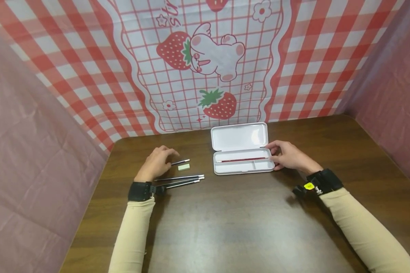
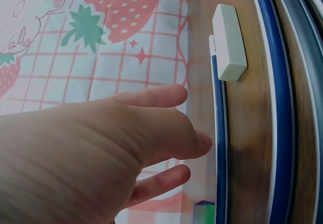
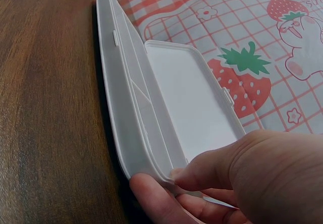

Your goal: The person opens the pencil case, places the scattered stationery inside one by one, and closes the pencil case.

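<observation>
An open white pencil case (image 1: 239, 172) stands at the back of the table, its lid (image 1: 239, 137) tipped back. Inside its long compartment lies a red pencil (image 1: 242, 160). My right hand (image 1: 288, 156) pinches the case's right end, thumb over the rim and fingers on the outer wall, as the right wrist view shows. At the left, my left hand (image 1: 156, 163) hovers beside a blue pencil (image 2: 220, 133), its fingers relaxed and slightly bent around nothing. A pale eraser (image 1: 183, 167) lies right next to that pencil's white-tipped end.
Three more dark pencils (image 1: 184, 180) lie side by side nearer the front, partly hidden by the left wrist strap. A strawberry-print cloth (image 1: 205, 76) hangs behind the brown table (image 1: 218, 220). Pink cloths (image 1: 34, 159) hang at both sides.
</observation>
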`<state>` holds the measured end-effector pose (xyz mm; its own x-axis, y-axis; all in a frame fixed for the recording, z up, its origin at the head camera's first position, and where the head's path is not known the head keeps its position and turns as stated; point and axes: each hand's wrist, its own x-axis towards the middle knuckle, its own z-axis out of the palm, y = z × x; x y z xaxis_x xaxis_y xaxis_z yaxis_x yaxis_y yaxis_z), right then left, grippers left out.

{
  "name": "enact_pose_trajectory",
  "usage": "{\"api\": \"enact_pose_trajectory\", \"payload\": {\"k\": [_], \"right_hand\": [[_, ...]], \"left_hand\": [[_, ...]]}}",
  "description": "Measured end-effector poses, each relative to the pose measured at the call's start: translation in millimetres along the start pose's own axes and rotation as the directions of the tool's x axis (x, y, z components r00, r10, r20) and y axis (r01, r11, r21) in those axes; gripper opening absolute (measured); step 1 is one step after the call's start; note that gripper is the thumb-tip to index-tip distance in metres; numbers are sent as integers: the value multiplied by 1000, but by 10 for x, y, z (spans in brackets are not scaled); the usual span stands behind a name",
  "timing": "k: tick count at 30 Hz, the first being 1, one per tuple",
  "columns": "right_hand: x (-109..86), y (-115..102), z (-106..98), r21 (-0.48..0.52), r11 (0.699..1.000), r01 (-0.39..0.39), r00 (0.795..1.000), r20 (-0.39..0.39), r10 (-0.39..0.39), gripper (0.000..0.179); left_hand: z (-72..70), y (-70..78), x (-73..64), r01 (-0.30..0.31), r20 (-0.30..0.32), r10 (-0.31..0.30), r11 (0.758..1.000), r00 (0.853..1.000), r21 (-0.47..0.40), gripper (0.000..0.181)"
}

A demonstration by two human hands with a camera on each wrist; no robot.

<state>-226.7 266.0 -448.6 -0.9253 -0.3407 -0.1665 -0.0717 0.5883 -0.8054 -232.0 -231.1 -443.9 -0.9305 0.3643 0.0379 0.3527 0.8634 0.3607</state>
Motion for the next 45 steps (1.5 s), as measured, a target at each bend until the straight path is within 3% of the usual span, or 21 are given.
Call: {"api": "enact_pose_trajectory", "payload": {"k": [2,3,7,14,19,21,27,32,36,37,45], "right_hand": [[-3,2,2,0,1000,0,1000,1,0,54],[-5,2,2,-2,1000,-1,1000,1,1,54],[-8,-7,0,-6,1000,-6,1000,2,6,54],[-12,-23,-6,-1,1000,-9,1000,6,9,54],[-12,-12,-1,4,1000,-9,1000,6,9,54],[-10,-7,-1,4,1000,-9,1000,5,9,53],[-3,-3,-6,-5,1000,-8,1000,1,8,53],[0,-2,-5,-8,1000,-4,1000,4,4,53],[-1,-3,-3,-6,1000,-2,1000,6,2,53],[-1,-6,-2,-2,1000,-1,1000,7,1,53],[-2,-14,-7,-7,1000,4,1000,0,-4,53]], "left_hand": [[1,5,-11,14,-9,-14,1000,1000,20,42],[-44,77,-28,38,4,-38,999,999,25,41],[-11,19,-11,49,-10,-49,999,999,21,39],[234,-326,120,30,-47,-28,999,999,28,38],[80,-103,34,49,-12,-49,999,999,8,35],[92,-112,44,44,-18,-43,999,999,14,36],[389,-539,209,28,-81,-25,999,996,42,36],[498,-710,267,28,-70,-22,997,997,78,36],[499,-731,257,35,-64,-29,995,998,89,39],[448,-673,212,27,-54,-23,996,998,85,38],[334,-660,169,49,-53,-48,999,997,21,42]]}}
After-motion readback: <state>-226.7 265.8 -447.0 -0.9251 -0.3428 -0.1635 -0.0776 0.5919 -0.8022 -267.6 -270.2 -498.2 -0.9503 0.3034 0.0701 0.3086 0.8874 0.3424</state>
